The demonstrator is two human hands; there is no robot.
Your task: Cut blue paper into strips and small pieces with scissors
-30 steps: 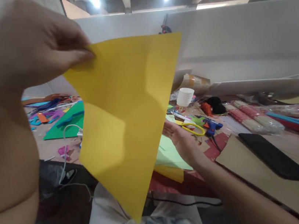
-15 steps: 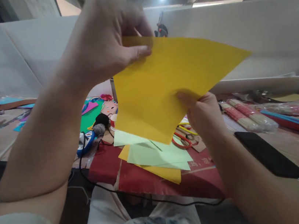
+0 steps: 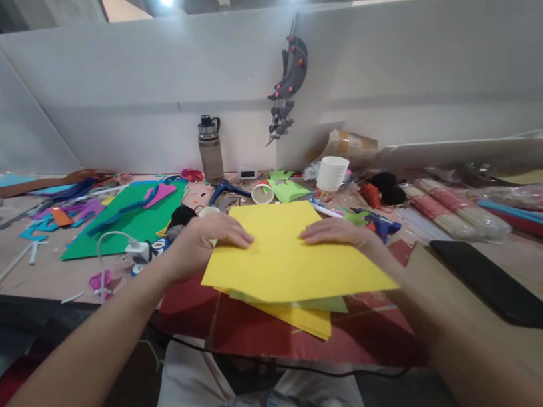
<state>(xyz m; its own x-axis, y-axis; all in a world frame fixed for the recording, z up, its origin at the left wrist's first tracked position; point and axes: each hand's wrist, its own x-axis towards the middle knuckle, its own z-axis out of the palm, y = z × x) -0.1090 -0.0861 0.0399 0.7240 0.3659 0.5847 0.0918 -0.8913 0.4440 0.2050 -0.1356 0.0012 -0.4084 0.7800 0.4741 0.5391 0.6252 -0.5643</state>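
A bright yellow sheet of paper (image 3: 283,255) is spread low over the work area. My left hand (image 3: 215,233) grips its left edge, fingers on top. At the right edge my right hand (image 3: 336,231) holds the same sheet, fingers over the upper face. Both thumbs are hidden. Beneath it, a pale green sheet (image 3: 333,304) and another yellow sheet (image 3: 313,322) stick out. These papers lie on a dark red board (image 3: 249,334) at the table's front edge.
Beyond the papers are a green sheet (image 3: 117,218), a water bottle (image 3: 211,154), a tipped paper cup (image 3: 263,193) and white stacked cups (image 3: 332,173). To the right lie a black phone-like slab (image 3: 495,283) and wrapped bundles of sticks (image 3: 447,209). A white partition (image 3: 126,102) stands behind.
The yellow sheet has come down from in front of my face to just above the pile. My left hand has dropped from its top edge to the left side; my right hand now holds the right side.
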